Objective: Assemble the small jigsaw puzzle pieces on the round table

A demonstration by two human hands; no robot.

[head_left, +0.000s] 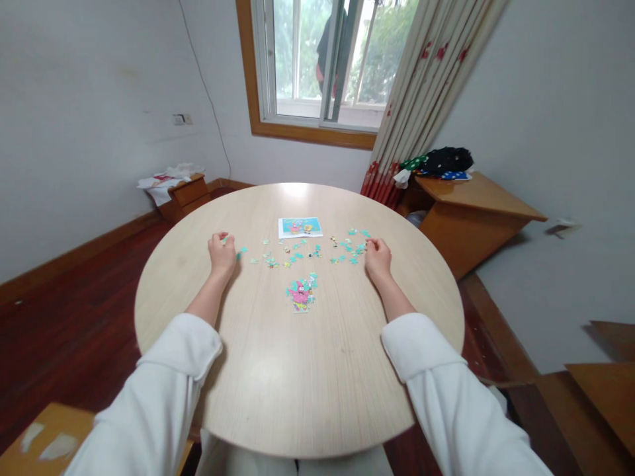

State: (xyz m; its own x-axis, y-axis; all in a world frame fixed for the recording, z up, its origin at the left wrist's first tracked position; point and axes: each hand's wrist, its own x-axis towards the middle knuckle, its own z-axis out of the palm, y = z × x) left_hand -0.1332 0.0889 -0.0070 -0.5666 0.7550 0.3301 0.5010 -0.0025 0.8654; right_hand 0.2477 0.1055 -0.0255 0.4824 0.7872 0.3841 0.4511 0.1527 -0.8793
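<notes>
On the left of the round table, my left hand (223, 251) is closed, with a bit of a teal jigsaw piece (225, 239) showing at its fingertips. My right hand (378, 256) pinches at the right edge of a spread of loose teal jigsaw pieces (353, 250); what lies between its fingers is too small to make out. More loose pieces (296, 256) are scattered across the middle. Nearer to me lies a partly joined puzzle (300, 294) with a pink starfish figure. Behind the pieces is a picture sheet (300, 227) with cartoon figures on blue.
The pale wooden table (297, 383) fills the middle. A wooden cabinet (476, 218) with clothes (446, 162) stands at the back right, and a small stool (188, 192) with cloth at the back left. Behind the window (297, 59) a person is partly visible.
</notes>
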